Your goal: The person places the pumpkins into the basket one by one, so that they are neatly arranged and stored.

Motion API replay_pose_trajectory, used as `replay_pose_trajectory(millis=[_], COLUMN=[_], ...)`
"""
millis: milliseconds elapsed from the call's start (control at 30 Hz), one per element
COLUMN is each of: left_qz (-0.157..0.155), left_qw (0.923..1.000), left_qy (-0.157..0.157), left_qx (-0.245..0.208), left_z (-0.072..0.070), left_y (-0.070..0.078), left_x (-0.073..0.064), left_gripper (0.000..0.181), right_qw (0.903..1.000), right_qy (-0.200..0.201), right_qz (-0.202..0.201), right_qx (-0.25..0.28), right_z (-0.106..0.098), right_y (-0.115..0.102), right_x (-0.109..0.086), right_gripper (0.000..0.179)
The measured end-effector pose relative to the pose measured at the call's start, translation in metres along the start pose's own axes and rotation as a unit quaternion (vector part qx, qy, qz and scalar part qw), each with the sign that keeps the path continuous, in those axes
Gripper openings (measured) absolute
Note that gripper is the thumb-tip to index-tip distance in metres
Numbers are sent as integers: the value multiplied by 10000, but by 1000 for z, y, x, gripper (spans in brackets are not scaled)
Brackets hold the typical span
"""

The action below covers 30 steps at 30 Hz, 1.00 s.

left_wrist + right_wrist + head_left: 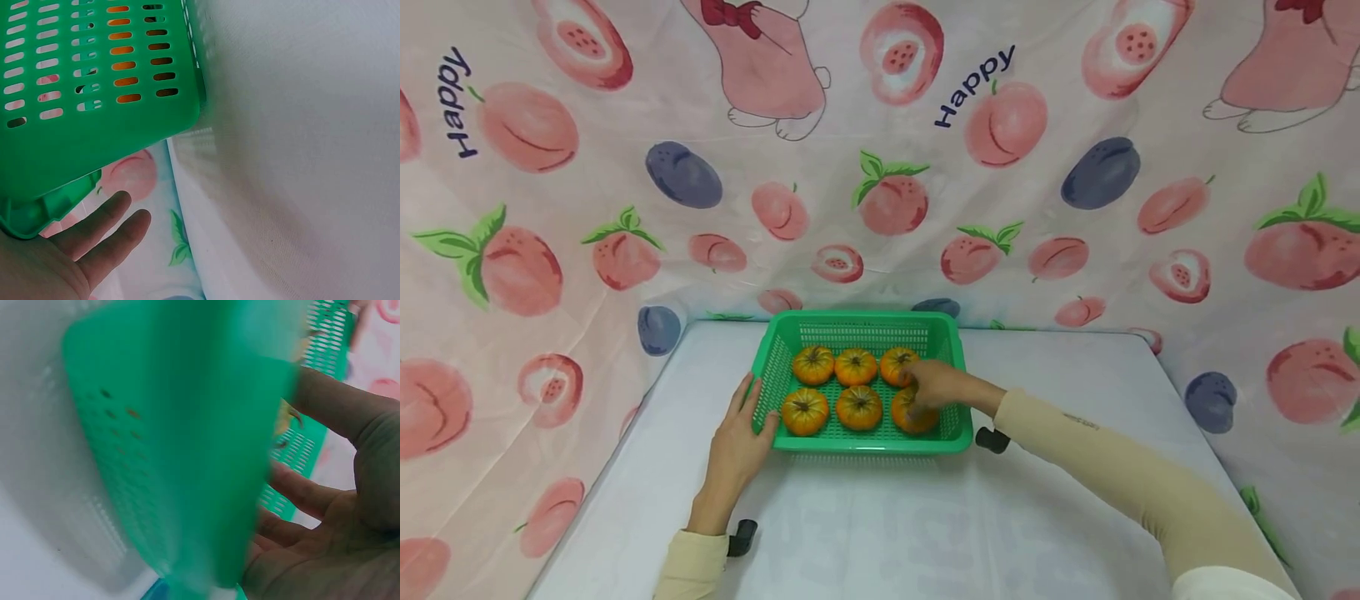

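Note:
Several small orange pumpkins sit in two rows inside a green plastic basket (872, 447). My right hand (942, 385) reaches over the basket's right side, thumb and bent fingers about the front right pumpkin (929, 421). Its fingertips overlap the back right pumpkin (891, 367). In the right wrist view the basket wall (212, 456) hides part of my right hand (337, 506) and most of the pumpkins. At the basket's left rim rests my left hand (741, 442), fingers extended. The left wrist view shows two straight fingers of this left hand (81, 256) beside the basket (144, 119).
The basket stands near the back edge of a white-covered table (880, 533). Behind it hangs a pink fruit-print cloth (880, 275). Black wrist devices show beneath the left wrist (742, 537) and the right wrist (992, 440).

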State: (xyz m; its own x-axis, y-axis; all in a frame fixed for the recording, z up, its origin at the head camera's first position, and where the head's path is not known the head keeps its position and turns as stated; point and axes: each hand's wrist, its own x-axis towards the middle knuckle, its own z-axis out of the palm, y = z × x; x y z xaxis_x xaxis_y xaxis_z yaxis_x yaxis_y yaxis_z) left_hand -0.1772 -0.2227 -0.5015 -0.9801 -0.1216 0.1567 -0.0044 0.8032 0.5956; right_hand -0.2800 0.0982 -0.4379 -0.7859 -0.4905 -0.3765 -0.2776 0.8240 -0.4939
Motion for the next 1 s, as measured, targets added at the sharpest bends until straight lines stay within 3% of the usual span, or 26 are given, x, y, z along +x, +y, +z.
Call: replay_pose_trajectory(millis=[233, 500, 733, 1000], left_qz=[35, -60, -12, -27], left_qw=[10000, 9999, 9999, 9998], left_qy=[3, -109, -110, -134], left_qx=[27, 62, 108, 168], left_z=[0, 1, 0, 0], left_y=[0, -2, -1, 1], left_x=[3, 2, 6, 2], left_gripper=[65, 65, 65, 65], right_qw=[9984, 9900, 9802, 9732], right_qy=[136, 571, 892, 1270], right_qz=[-396, -733, -994, -1122], right_qx=[369, 1060, 1465, 1556], right_z=[-14, -24, -28, -24], right_y=[1, 6, 22, 37], right_x=[-9, -35, -61, -86], right_gripper=[67, 67, 67, 69])
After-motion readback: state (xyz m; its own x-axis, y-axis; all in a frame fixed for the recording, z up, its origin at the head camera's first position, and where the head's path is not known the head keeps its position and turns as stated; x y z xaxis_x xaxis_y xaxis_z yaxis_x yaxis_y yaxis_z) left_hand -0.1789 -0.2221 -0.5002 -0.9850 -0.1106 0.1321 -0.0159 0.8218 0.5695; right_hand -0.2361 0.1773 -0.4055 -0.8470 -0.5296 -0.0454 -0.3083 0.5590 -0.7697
